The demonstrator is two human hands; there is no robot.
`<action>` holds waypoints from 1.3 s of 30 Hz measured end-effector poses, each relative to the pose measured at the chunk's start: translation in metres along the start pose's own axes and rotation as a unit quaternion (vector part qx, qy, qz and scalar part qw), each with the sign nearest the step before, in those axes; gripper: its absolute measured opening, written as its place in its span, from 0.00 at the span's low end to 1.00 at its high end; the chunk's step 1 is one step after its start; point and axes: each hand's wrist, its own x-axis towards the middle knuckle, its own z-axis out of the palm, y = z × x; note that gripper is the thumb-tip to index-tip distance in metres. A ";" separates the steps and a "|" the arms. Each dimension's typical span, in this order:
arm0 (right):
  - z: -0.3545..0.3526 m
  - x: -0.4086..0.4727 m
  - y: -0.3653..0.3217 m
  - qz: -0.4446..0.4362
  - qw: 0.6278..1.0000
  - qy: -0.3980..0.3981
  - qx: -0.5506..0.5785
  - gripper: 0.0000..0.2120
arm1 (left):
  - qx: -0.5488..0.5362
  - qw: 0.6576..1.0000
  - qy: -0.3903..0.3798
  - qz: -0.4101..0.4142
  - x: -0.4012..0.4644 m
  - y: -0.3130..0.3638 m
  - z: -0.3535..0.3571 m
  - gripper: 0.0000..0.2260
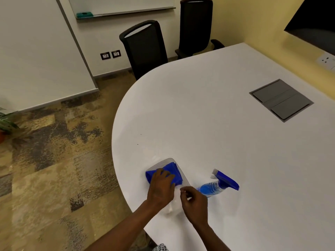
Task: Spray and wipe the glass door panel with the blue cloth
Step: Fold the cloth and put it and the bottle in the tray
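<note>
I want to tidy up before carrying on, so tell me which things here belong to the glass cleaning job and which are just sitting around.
Part of the job:
blue cloth under the left hand
clear glass panel flat on the white table
spray bottle lying on its side

Just around:
two black office chairs
grey cable hatch
whiteboard eraser
potted plant

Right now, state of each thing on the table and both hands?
blue cloth: bunched, lying on the glass panel, under the left hand
glass panel: flat on the white table
spray bottle: on its side, untouched
left hand: pressing on the cloth
right hand: fingers curled at the panel's edge, grip unclear
table hatch: closed
</note>
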 end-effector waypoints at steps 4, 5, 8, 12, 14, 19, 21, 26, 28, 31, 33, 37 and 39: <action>-0.051 -0.024 0.036 0.221 0.974 0.026 -0.039 0.14 | -0.141 0.989 -0.013 0.032 -0.001 0.044 0.001 0.24; -0.066 -0.025 0.046 0.237 0.969 0.054 -0.037 0.14 | -0.150 0.987 -0.032 0.040 -0.002 0.057 0.001 0.27; -0.100 -0.012 0.063 0.171 0.982 0.080 0.002 0.33 | -0.139 0.986 -0.074 0.047 0.001 0.093 0.008 0.31; -0.120 0.022 0.064 0.008 0.999 -0.041 -0.014 0.32 | -0.159 0.982 -0.101 -0.003 0.001 0.127 0.014 0.29; -0.121 0.033 0.071 -0.009 0.996 -0.065 -0.053 0.25 | -0.167 0.981 -0.091 -0.033 0.000 0.139 0.014 0.26; -0.125 0.034 0.074 -0.046 0.995 -0.053 -0.071 0.23 | -0.190 0.979 -0.029 -0.066 -0.007 0.156 0.012 0.22; -0.134 0.030 0.063 -0.089 0.994 -0.031 -0.061 0.23 | -0.200 0.978 0.009 -0.057 -0.014 0.161 0.006 0.21; -0.158 0.030 0.019 -0.216 0.976 -0.017 -0.024 0.22 | -0.217 0.966 0.135 -0.043 -0.032 0.163 -0.020 0.18; -0.153 0.032 0.004 -0.236 0.971 -0.039 -0.010 0.22 | -0.221 0.959 0.174 -0.045 -0.039 0.156 -0.031 0.19; -0.132 0.032 -0.008 -0.239 0.968 -0.080 0.008 0.24 | -0.221 0.952 0.205 -0.049 -0.051 0.139 -0.042 0.19; -0.114 0.033 -0.009 -0.226 0.967 -0.121 0.005 0.23 | -0.210 0.951 0.217 -0.067 -0.058 0.123 -0.042 0.18; -0.077 0.033 -0.002 -0.204 0.957 -0.206 -0.019 0.21 | -0.199 0.947 0.212 -0.134 -0.074 0.091 -0.023 0.17; -0.063 0.030 0.002 -0.199 0.952 -0.233 -0.024 0.20 | -0.205 0.944 0.198 -0.165 -0.079 0.080 -0.012 0.16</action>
